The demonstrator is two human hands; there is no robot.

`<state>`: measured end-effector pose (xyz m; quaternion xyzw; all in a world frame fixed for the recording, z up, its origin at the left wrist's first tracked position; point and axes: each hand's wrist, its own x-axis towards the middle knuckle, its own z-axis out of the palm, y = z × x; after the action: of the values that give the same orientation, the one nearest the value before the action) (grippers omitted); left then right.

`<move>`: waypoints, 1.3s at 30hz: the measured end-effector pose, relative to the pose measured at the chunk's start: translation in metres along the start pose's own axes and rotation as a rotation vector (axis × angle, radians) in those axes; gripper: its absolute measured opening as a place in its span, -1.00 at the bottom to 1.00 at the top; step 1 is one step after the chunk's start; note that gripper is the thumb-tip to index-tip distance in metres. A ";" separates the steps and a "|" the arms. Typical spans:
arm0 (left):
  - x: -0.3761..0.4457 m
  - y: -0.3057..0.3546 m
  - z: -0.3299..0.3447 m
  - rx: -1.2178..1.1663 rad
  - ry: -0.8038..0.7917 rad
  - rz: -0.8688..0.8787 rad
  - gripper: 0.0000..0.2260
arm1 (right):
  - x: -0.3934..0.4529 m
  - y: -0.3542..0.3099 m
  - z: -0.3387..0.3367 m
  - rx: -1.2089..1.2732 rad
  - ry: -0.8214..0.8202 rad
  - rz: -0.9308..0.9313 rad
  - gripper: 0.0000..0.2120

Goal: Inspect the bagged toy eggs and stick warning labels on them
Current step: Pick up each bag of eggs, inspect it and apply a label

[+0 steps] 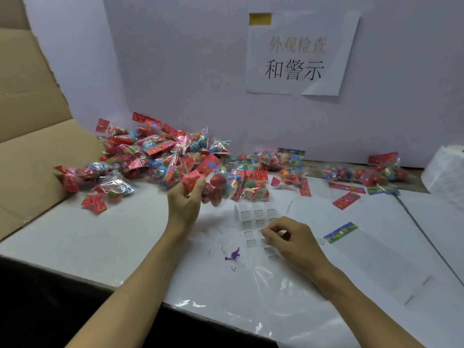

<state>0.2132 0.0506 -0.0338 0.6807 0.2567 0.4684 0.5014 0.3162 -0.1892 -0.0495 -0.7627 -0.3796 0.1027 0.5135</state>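
Left hand: gripped one bag of toy eggs by its red header, lifted clear of the pile beyond it.
Right hand: pinched at a label on the label sheet under its fingertips.
Progress: seemingly early; held bag unlabelled, big pile waiting, fewer bags beyond the right hand.
Writing: wall sign read "外观检查 和警示"; label print too small to read.

The bagged toy eggs gripped in the left hand's fingers are wrapped in glossy clear plastic film with a printed red paper header, while the label sheet under the right hand's fingertips is smooth, semi-gloss paper.
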 end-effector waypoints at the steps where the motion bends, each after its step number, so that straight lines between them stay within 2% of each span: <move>1: -0.001 0.005 0.003 -0.066 -0.003 -0.051 -0.85 | 0.001 0.001 -0.001 -0.044 -0.006 0.000 -0.86; 5: -0.016 0.019 0.018 -0.233 -0.174 -0.230 -0.82 | 0.003 0.005 -0.007 -0.169 -0.017 0.016 -0.92; 8: -0.035 0.023 0.028 -0.244 -0.305 -0.345 -0.76 | 0.003 0.000 -0.010 -0.044 0.072 0.049 -0.88; 10: -0.048 0.027 0.034 -0.243 -0.403 -0.389 -0.73 | 0.002 -0.010 -0.011 0.083 0.120 0.100 -0.73; 12: -0.059 0.029 0.038 -0.255 -0.479 -0.379 -0.69 | 0.001 -0.019 -0.014 0.178 0.088 0.159 -0.54; 14: -0.067 0.031 0.039 -0.274 -0.509 -0.343 -0.64 | -0.003 -0.025 -0.017 0.217 0.001 0.173 -0.48; 18: -0.076 0.030 0.035 -0.218 -0.567 -0.279 -0.59 | -0.013 -0.031 -0.016 0.242 -0.114 0.200 -0.60; 21: -0.077 0.030 0.032 -0.205 -0.637 -0.250 -0.57 | -0.013 -0.032 -0.015 0.297 -0.050 0.182 -0.66; 23: -0.076 0.031 0.032 -0.234 -0.679 -0.253 -0.65 | -0.011 -0.032 -0.017 0.294 -0.006 0.197 -0.69; 25: -0.075 0.033 0.034 -0.239 -0.692 -0.270 -0.72 | -0.011 -0.032 -0.018 0.294 0.003 0.229 -0.72; 31: -0.065 0.040 0.038 -0.264 -0.668 -0.363 -0.83 | -0.011 -0.034 -0.016 0.305 0.000 0.237 -0.61; 39: -0.077 0.028 0.036 -0.296 -0.622 -0.318 -0.92 | -0.011 -0.028 -0.017 0.387 -0.040 0.264 -0.65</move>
<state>0.2093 -0.0389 -0.0394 0.6621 0.1241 0.1875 0.7148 0.3044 -0.2033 -0.0200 -0.6908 -0.2598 0.2551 0.6247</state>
